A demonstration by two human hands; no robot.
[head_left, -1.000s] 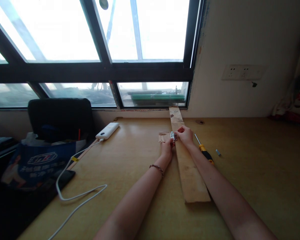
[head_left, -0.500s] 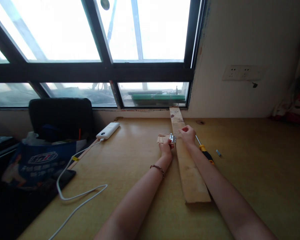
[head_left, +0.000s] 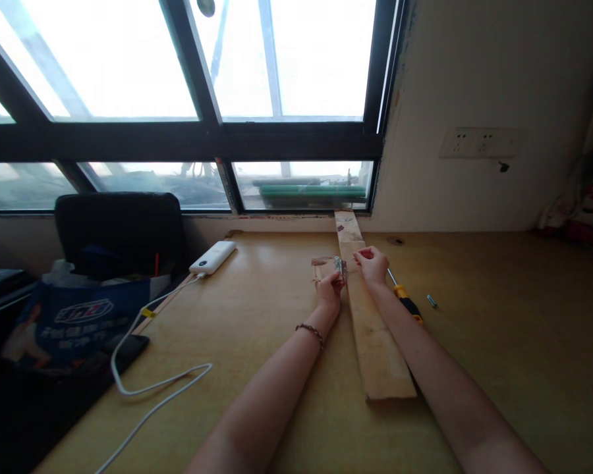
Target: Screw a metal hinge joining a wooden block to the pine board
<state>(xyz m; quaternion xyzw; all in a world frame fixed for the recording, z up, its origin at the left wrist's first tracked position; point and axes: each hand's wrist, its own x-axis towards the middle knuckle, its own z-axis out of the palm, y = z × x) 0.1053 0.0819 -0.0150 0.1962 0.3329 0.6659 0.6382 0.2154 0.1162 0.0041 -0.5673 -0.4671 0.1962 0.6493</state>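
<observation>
So I'm standing here watching, and the landmark is that long, pale, flat wooden board (head_left: 383, 359) lying lengthwise in front of the person. At its left edge, about midway along, the left hand (head_left: 329, 293) is gripping a small silvery metal hinge (head_left: 340, 264) together with a small pale wooden block (head_left: 322, 264), thumb over the metal. The right hand (head_left: 372, 266) is over the board, thumb and fingertips pinched; can't tell if anything tiny is in there. Right of the board: a yellow-and-black-handled screwdriver (head_left: 406, 304) and, farther out, a short silvery metal bolt (head_left: 431, 301).

My take: the block's probably light, stiff and grippy, the hinge slick and maybe floppy at the pin. I'd clamp both together, fingers clear of the leaf edges.
</observation>
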